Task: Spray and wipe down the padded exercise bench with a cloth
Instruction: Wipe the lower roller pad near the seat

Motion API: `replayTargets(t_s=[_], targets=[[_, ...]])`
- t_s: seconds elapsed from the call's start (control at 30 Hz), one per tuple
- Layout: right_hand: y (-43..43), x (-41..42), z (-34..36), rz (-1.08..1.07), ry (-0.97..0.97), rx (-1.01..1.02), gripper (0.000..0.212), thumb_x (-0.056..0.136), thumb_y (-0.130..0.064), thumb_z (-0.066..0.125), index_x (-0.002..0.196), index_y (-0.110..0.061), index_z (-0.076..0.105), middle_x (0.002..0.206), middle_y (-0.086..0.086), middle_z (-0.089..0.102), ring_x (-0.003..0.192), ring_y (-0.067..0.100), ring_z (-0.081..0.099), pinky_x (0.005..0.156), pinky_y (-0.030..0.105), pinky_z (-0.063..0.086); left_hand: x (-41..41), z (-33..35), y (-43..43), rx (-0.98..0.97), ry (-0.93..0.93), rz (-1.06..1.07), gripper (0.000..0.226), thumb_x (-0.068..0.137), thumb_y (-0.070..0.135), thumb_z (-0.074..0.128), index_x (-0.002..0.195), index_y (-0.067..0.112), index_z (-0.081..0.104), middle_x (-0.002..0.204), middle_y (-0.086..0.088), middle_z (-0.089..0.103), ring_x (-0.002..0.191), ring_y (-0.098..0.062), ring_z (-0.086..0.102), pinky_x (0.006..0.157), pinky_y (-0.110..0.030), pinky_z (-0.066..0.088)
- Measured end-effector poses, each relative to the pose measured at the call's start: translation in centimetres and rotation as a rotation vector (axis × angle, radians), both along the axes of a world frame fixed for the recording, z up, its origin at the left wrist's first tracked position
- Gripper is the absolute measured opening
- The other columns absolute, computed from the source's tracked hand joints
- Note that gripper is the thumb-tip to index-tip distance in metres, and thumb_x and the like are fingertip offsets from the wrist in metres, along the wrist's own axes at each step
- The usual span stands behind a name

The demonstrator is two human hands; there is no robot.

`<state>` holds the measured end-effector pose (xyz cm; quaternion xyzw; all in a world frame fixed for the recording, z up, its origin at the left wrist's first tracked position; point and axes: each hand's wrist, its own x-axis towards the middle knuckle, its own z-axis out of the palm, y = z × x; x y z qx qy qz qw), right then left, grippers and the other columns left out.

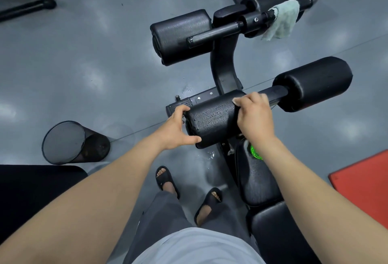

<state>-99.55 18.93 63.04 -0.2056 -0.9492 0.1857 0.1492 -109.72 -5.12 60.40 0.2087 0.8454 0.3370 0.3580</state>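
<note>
A black padded bench (pixel 260 181) runs from the lower right toward its leg rollers. My left hand (pixel 178 127) grips the left end of the near left foam roller (pixel 214 118), whose surface is wet and cracked. My right hand (pixel 255 114) curls over the same roller's right end. A pale green cloth (pixel 283 20) hangs on the far upper bar, away from both hands. Something bright green (pixel 256 152), partly hidden by my right wrist, lies on the bench pad. The right near roller (pixel 315 83) stands untouched.
A black mesh bin (pixel 69 144) stands on the grey floor at the left. The far left roller (pixel 178 36) sits beyond. A red mat (pixel 365 181) lies at the right edge. Another machine's black frame (pixel 27 5) occupies the top left. My sandalled feet (pixel 168 181) stand beside the bench.
</note>
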Motion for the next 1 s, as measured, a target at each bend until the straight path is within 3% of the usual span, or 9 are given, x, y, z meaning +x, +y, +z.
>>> replayTargets(t_s=[0.1,0.3,0.53,0.67,0.77,0.9,1.0], targets=[[-3.0,-0.3,0.1,0.072,0.005,-0.027,0.040,0.081,-0.006,0.044,0.104,-0.011,0.076,0.095,0.009,0.063,0.091,0.034,0.050,0.078,0.043,0.050,-0.3,-0.3,-0.2,0.004,0.007,0.012,0.082,0.080,0.032,0.085,0.140,0.029,0.029,0.136,0.001,0.042,0.118,-0.016,0.050,0.095,-0.025,0.038],[-7.6,-0.2,0.6,0.452,-0.072,-0.021,0.047,0.086,-0.024,0.035,0.109,-0.015,0.074,0.099,0.003,0.063,0.093,0.032,0.054,0.071,0.040,0.053,-0.5,0.0,-0.1,0.013,0.019,0.007,0.081,0.078,0.033,0.086,0.137,0.032,0.030,0.134,0.005,0.043,0.112,-0.011,0.049,0.091,-0.025,0.039],[-3.0,-0.2,0.1,0.099,0.012,-0.011,0.040,0.082,-0.004,0.045,0.106,-0.011,0.077,0.095,0.008,0.061,0.091,0.036,0.051,0.076,0.045,0.052,-0.5,0.1,-0.5,0.033,-0.005,0.018,0.084,0.077,0.037,0.088,0.139,0.033,0.032,0.137,0.006,0.041,0.110,-0.012,0.049,0.091,-0.025,0.038],[-7.5,0.1,0.1,0.337,-0.011,-0.039,0.034,0.081,-0.004,0.053,0.106,-0.013,0.073,0.097,0.006,0.062,0.090,0.033,0.052,0.074,0.042,0.052,-0.4,0.1,-0.5,0.055,-0.007,0.030,0.082,0.073,0.038,0.090,0.131,0.041,0.032,0.139,0.007,0.041,0.106,-0.011,0.049,0.090,-0.024,0.039],[-8.0,0.3,-0.2,0.428,0.008,-0.051,0.034,0.085,-0.012,0.048,0.108,-0.014,0.074,0.099,0.003,0.063,0.090,0.031,0.052,0.074,0.041,0.052,-0.4,-0.2,-0.6,0.060,-0.003,0.042,0.096,0.071,0.036,0.092,0.143,0.037,0.029,0.149,0.006,0.038,0.104,-0.011,0.048,0.089,-0.019,0.039],[-3.1,0.2,-0.3,0.196,0.048,-0.003,0.038,0.084,-0.001,0.052,0.108,-0.016,0.076,0.098,0.006,0.063,0.092,0.033,0.051,0.079,0.040,0.050,-0.2,-0.1,-0.5,0.029,0.038,0.023,0.113,0.072,0.035,0.092,0.159,0.023,0.022,0.154,-0.001,0.030,0.110,-0.017,0.051,0.095,-0.020,0.040],[-0.7,0.0,-0.1,0.001,0.039,-0.012,0.036,0.083,0.007,0.057,0.105,-0.011,0.078,0.096,0.010,0.063,0.091,0.036,0.049,0.079,0.046,0.050,0.1,-0.2,-0.4,0.030,0.050,0.024,0.113,0.069,0.041,0.093,0.158,0.022,0.027,0.154,-0.002,0.031,0.131,-0.024,0.046,0.113,-0.033,0.040]])
